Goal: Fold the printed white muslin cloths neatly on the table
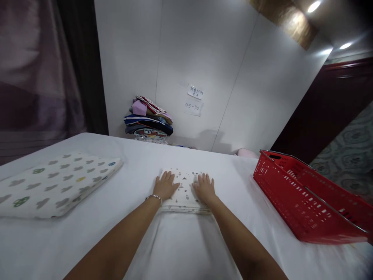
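Observation:
A folded white cloth [185, 196] with small dark printed motifs lies flat on the white-covered table, in the middle of the view. My left hand [166, 186], with a bracelet at the wrist, rests on its left side, fingers spread. On the right side of the same cloth lies my right hand [204, 188], palm down with the fingers apart. Neither hand grips anything. Farther left is a larger folded white cloth [60, 179] printed with grey cloud-like shapes and a few green, yellow and blue ones.
A red plastic basket [291, 198] with metal handles stands at the table's right. Beyond the back edge rises a pile of folded fabrics [150, 120] against the white wall. Paper notes [194, 99] hang there. The white sheet [131, 155] covers the table.

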The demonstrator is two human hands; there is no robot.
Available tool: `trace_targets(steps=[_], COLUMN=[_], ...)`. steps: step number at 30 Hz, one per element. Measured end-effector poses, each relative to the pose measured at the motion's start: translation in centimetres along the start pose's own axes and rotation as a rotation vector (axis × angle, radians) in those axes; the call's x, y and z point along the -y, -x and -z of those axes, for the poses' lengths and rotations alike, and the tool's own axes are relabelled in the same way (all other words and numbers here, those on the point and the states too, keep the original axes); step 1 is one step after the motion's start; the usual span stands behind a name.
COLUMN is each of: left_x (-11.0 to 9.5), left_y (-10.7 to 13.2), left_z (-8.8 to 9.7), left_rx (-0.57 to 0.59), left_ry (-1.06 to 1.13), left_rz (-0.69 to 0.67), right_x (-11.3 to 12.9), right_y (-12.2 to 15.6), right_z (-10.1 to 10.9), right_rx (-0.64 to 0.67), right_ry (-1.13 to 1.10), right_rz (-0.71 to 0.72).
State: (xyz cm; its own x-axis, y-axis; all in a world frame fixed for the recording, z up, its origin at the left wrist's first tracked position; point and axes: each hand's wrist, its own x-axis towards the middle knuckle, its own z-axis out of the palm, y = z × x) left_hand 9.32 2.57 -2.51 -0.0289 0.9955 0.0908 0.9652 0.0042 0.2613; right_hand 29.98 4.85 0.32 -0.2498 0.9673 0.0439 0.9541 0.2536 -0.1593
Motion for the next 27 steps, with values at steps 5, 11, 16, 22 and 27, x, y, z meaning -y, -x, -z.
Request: trace_targets(steps=[5,11,16,22,27], left_x=[-0.3,-0.3,-0.5,0.0,0.2], left_y=[0.2,0.3,-1.6,-2.7,-2.5], left_z=[0.2,0.7,1.6,0.0,-0.4], left_rx=[-0.023,0.014,-0.022,-0.084,-0.076], left_ry=[-0.012,-0.006,-0.007,-0.035,-0.045], left_rz=[0.001,0.002,0.019,-0.006,-0.005], right_x=[4.0,5.0,4.5,4.8,2.7], right_y=[-3.2,-4.2,-4.1,-4.4,-5.1], right_z=[-0.1,-3.3,-3.9,-3.1,-1.8], right_rx=[-0.090,0.028,-0.004,0.024,0.095], right_ry=[-0.024,-0.050,-0.051,-0.071,-0.055], right_rz=[0.169,0.213,0.223,0.223,0.168])
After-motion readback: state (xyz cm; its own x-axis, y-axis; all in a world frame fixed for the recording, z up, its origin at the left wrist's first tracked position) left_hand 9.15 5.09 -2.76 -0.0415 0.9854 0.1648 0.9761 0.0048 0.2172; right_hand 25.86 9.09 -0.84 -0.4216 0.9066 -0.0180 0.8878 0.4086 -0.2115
